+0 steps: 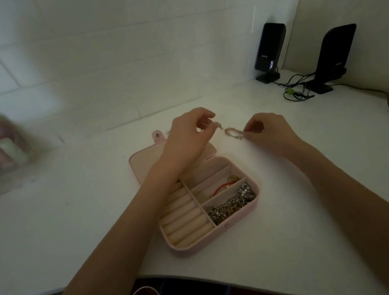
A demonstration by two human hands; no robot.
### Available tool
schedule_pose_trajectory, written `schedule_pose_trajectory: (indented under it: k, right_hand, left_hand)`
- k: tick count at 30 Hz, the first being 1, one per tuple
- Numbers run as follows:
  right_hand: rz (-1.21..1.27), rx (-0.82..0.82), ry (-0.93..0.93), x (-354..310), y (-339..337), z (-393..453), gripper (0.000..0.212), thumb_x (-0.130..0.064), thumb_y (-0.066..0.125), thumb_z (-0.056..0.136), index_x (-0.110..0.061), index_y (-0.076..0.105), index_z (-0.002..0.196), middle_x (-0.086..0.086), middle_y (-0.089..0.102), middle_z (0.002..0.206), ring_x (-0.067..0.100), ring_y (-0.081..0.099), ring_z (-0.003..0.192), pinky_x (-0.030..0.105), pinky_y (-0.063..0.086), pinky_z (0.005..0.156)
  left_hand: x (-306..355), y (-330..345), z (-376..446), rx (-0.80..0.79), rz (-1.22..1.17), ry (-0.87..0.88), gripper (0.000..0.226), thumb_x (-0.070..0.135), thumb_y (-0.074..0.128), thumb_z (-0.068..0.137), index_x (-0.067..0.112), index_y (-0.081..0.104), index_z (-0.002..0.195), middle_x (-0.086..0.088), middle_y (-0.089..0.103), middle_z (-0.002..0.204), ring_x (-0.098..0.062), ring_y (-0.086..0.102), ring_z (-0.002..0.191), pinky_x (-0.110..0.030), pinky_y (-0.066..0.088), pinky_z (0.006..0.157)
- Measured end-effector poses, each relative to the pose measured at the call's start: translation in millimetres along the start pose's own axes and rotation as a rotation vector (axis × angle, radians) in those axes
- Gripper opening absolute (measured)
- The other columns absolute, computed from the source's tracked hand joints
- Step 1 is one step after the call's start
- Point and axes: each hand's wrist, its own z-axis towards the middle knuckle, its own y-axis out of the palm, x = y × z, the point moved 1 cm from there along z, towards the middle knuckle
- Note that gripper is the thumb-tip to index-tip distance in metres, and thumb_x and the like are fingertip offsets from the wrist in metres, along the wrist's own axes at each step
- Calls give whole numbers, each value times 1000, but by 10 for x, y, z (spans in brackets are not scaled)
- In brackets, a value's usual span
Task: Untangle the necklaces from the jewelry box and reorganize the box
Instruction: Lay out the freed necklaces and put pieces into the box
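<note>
Beyond the open pale pink jewelry box [252, 208] with its cream padded lining, both hands are working a thin pale gold chain necklace [233, 133] stretched between them, just above the white surface [306, 209]. The left hand [186, 138] is pinching one end of the chain over the box's flat-lying lid, fingers curled in a fine grip; the right hand [268, 130] is pinching the other end, to the right of the lid, with a small loop of chain bunched beside its fingertips. Inside the box, a heap of silver and gold chains [232, 205] is lying in the near right compartment, and a red cord with a gold piece [223, 186] is lying in the middle one; the row of cream ring rolls [186, 218] on the box's left side looks bare.

The untangling step appears to be in hand, with much left. Next, the bunched loop probably needs teasing open gently, without tugging it tighter.
</note>
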Motion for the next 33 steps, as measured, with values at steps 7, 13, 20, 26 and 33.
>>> schedule_pose_trajectory:
  k: [7, 13, 20, 26, 33]
  right_hand:
    - [150, -95, -129, -275, -114, -152, 17, -10, 63, 89, -26, 57, 86, 4, 64, 88, 16, 62, 78, 25, 53, 69]
    - [694, -51, -280, -822, -318, -367, 16, 5, 69, 80, -3, 60, 90, 24, 64, 84, 17, 65, 68, 23, 55, 66]
    - [595, -363, -185, -797, -412, -400, 17, 4, 72, 75, -1, 63, 89, 6, 69, 74, 10, 66, 62, 19, 53, 61]
    - [234, -607, -181, -767, -317, -432, 10, -9, 78, 75, -12, 69, 79, -3, 70, 67, 11, 62, 59, 21, 49, 56]
    - [144, -290, -252, -576, -151, -271, 6, -23, 70, 85, -26, 71, 89, -5, 70, 87, 10, 62, 74, 20, 50, 74]
  left_hand:
    - [-139, -10, -28, -126, -144, -20, 29, 17, 71, 83, 21, 65, 112, 10, 67, 104, -2, 61, 102, -26, 48, 96]
    - [4, -87, -121, -377, -534, -138, 25, 0, 68, 80, 13, 64, 101, -3, 73, 87, -15, 70, 87, -27, 55, 85]
    - [67, -406, -418, -209, -390, -103, 22, -6, 69, 76, 15, 68, 84, 2, 69, 75, -9, 65, 70, -16, 52, 68]
    - [73, -244, -730, -252, -39, 27, 14, 11, 76, 73, 24, 70, 73, 10, 69, 70, -4, 63, 66, -15, 51, 63]
    - [-112, -201, -806, -286, 180, 132, 38, 41, 67, 74, 37, 61, 111, 19, 59, 104, -1, 49, 98, -17, 40, 84]
